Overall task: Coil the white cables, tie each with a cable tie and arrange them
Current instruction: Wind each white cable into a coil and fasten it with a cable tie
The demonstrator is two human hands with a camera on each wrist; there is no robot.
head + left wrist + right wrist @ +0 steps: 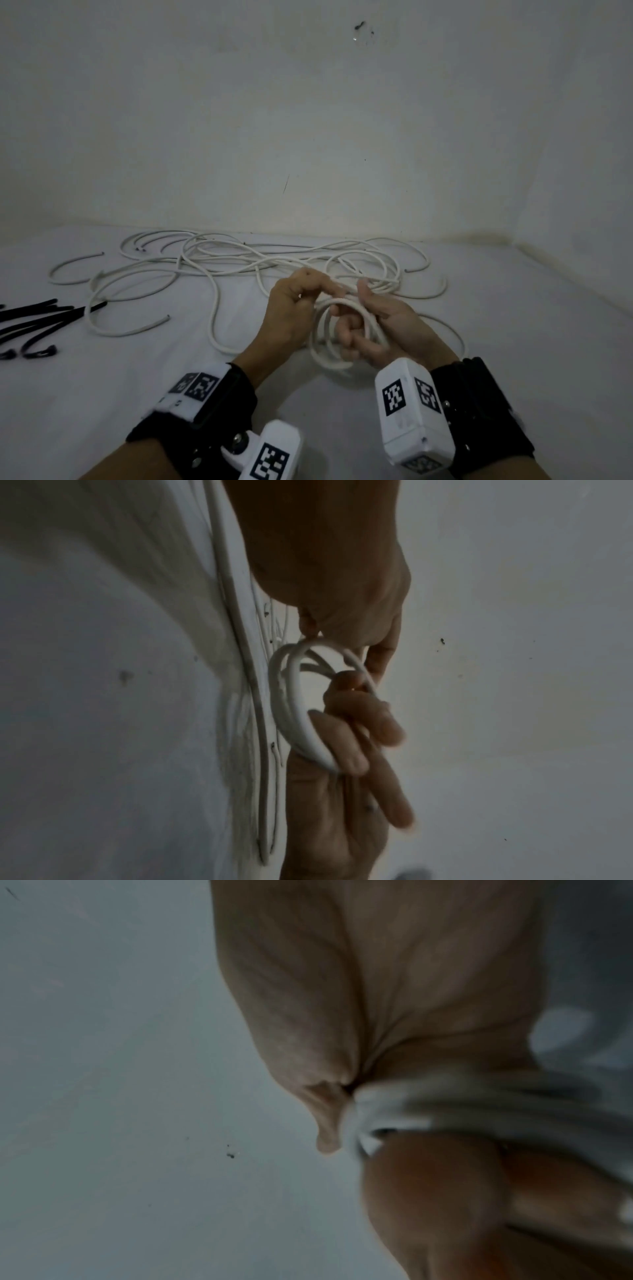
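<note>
The right hand (383,325) sits at lower centre of the head view, palm turned up, its fingers curled through a small coil of white cable (342,334) and closed round its turns. The left hand (294,308) is just beside it, touching the coil's upper edge; its thumb and forefinger pinch a strand of the cable at the top of the loops. In the left wrist view, the coil (294,712) shows as several white turns lying together, with the right hand's fingers (346,742) wrapped over the lower arc and the left hand's fingertips (308,623) nipping the upper one. The right wrist view is blurred, but white turns (445,1104) cross between the palm and a curled finger.

Both wrists carry black straps with white boxes printed with black-and-white square markers.

Behind the hands, across the middle of the head view, the rest of the white cables (239,260) lie in a loose tangle on the white surface (513,325), with several cut ends showing and long loops running out towards the left and right. One strand leads from the tangle to the coil. At the left edge of the frame, well apart from the hands, a bunch of black cable ties (37,325) lies on the surface. A plain pale wall (308,120) with a few dark marks rises behind.
</note>
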